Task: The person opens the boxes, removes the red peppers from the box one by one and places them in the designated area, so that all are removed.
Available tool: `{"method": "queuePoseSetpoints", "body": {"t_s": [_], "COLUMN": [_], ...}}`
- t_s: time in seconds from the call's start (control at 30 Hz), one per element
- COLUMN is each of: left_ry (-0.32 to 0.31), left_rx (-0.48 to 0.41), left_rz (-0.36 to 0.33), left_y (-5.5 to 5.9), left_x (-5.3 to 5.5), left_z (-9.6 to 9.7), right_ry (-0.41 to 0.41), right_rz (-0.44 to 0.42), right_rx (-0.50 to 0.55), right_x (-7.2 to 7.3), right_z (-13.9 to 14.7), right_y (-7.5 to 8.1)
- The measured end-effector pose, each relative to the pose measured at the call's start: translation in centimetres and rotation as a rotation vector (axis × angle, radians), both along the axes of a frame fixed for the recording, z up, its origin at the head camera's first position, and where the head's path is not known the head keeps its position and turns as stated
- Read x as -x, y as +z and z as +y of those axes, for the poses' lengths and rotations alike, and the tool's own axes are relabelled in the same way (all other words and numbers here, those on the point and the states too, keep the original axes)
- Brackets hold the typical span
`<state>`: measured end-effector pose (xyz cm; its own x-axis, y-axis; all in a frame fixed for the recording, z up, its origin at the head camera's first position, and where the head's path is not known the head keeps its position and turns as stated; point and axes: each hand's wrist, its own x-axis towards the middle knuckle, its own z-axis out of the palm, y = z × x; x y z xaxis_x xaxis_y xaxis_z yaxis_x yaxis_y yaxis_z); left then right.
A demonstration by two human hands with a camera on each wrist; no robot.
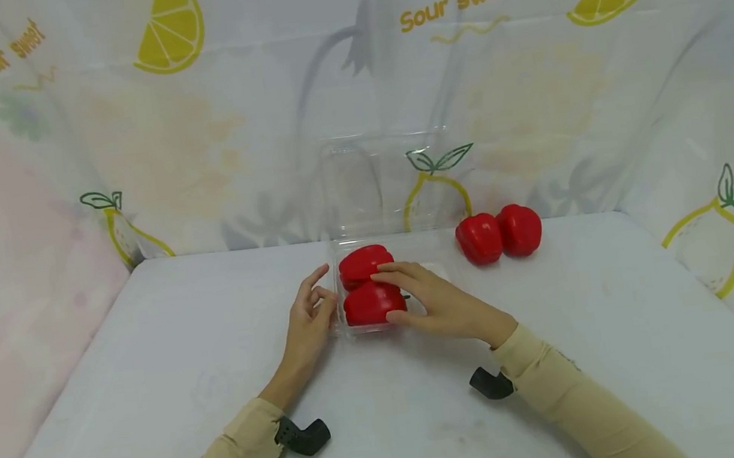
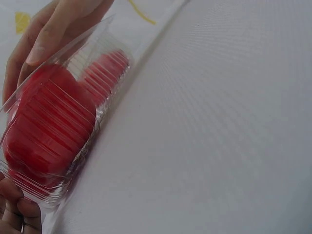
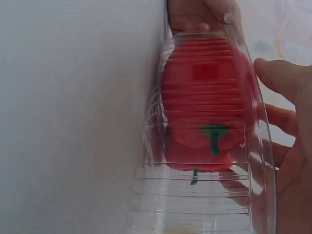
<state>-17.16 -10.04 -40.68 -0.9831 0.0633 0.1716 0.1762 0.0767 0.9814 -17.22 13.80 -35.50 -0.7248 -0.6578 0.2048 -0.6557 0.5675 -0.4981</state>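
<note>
A clear plastic clamshell box [image 1: 378, 327] sits on the white table with its lid [image 1: 351, 185] standing up behind. Two red bell peppers lie in its left half, a rear one [image 1: 359, 264] and a front one [image 1: 369, 306]. From the right, my right hand [image 1: 433, 301] reaches over the rim and holds the front pepper between thumb and fingers. Beside the box's left wall, my left hand [image 1: 309, 319] touches the plastic with loosely bent fingers, the index finger extended. Through the ribbed wall in the right wrist view, a green stem [image 3: 214, 139] shows.
Two more red bell peppers, one [image 1: 479, 239] and another [image 1: 520, 229], stand together right of the box near the table's back edge. A lemon-print cloth [image 1: 259, 120] hangs behind the table [image 1: 189, 400]. Black wrist mounts [image 1: 304, 436] sit on both sleeves.
</note>
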Motion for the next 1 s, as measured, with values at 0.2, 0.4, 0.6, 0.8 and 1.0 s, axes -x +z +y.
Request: {"method": "queuePoseSetpoints", "body": {"t_s": [0.2,0.4,0.6,0.8,1.0], "left_ry": [0.004,-0.004,-0.018,-0.008,0.004], "left_rx": [0.003,0.0,-0.017,0.002,0.013], "left_rz": [0.012,-0.011,-0.048,-0.034,0.01], "left_y": [-0.1,0.3,1.0,0.2,-0.4], "left_x": [0.0,-0.2,-0.4,-0.1,0.1], "left_z": [0.1,0.1,0.0,-0.1,0.0], "right_ry": [0.002,0.002,0.047,0.029,0.003], "right_rz": [0.028,0.024,0.045,0.064,0.057], "right_rx": [-0.011,-0.004,0.032,0.051,0.059], "right_x": [-0.2,-0.1,0.1,0.0,0.0], "right_z": [-0.2,-0.1,-0.3,-0.4,-0.3], "right_y": [-0.3,-0.4,-0.5,-0.7,-0.8]}}
